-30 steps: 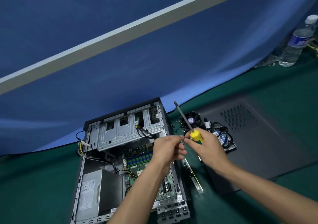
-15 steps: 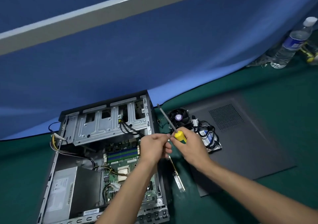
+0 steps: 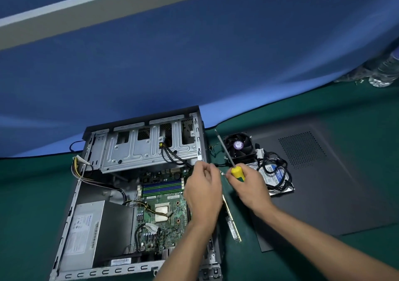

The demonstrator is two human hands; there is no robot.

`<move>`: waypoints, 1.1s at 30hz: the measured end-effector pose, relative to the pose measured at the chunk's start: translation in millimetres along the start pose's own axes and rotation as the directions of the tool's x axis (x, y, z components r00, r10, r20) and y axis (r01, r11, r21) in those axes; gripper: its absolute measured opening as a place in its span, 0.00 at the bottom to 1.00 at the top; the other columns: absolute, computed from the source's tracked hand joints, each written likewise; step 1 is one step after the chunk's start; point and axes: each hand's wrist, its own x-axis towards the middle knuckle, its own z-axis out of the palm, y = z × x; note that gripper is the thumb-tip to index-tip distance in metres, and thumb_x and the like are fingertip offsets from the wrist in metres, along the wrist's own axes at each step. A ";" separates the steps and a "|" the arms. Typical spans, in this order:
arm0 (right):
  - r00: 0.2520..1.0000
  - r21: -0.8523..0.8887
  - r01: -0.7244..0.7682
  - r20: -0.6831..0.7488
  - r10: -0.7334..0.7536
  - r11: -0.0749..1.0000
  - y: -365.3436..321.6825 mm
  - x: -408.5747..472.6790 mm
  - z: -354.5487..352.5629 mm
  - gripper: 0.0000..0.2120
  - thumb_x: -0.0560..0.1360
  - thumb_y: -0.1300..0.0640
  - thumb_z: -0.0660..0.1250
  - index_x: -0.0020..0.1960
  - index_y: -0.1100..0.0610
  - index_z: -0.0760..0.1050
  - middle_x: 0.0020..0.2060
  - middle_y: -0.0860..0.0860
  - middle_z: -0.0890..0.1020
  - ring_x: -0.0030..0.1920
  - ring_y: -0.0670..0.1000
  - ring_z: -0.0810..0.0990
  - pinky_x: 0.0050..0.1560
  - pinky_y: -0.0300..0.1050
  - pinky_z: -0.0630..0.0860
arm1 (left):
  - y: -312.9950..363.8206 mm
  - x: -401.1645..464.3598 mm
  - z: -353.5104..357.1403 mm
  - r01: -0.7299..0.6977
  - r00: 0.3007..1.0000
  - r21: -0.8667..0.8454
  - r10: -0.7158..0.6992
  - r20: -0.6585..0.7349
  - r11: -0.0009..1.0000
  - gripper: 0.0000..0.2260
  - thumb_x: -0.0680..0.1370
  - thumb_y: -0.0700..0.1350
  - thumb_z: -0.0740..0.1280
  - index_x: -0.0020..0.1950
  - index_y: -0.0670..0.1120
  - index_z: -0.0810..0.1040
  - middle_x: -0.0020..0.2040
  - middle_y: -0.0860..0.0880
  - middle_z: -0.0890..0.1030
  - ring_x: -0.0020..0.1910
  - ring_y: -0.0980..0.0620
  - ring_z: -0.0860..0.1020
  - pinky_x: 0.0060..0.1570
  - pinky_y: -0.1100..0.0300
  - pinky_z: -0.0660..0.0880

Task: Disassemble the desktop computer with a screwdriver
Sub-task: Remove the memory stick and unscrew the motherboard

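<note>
Right hand of ours gripped the screwdriver by its yellow handle, fingers curled round it, with the steel shaft pointing up and away from us over the cooling fan. Our left hand hovered just beside it, fingers curled in toward the thumb as if pinching something small; we could not tell whether a screw sat between the fingertips. 1 or 2 tiny bright specks, perhaps screws, lay on the counter in the gap between our 2 hands.

Below and left of our left hand lay the desktop computer, on its side with its cover off. Inside it we saw the grey power supply nearest us, the motherboard under our left wrist, and the metal drive cage farther away.

Beyond our right hand sat a hard drive tangled in black cables, resting on the removed side panel. A memory stick lay on the counter beneath our forearms.

We judged the case stiff, heavy and sharp along its stamped edges, best steadied by the frame rails. By our reckoning the motherboard was fragile and should be lifted by its edges only, and the power supply, dense and boxy, wanted a full grip on its shell.
</note>
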 end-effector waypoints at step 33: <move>0.927 -0.485 -0.270 0.104 0.361 0.832 28.3 41.7 17.3 0.09 0.74 0.52 0.65 0.44 0.59 0.75 0.41 0.53 0.82 0.44 0.56 0.81 0.43 0.43 0.75 | -20.9 -0.8 8.1 -0.122 0.984 0.289 0.154 -0.092 0.950 0.23 0.77 0.45 0.64 0.28 0.51 0.54 0.21 0.53 0.58 0.20 0.57 0.56 0.23 0.61 0.55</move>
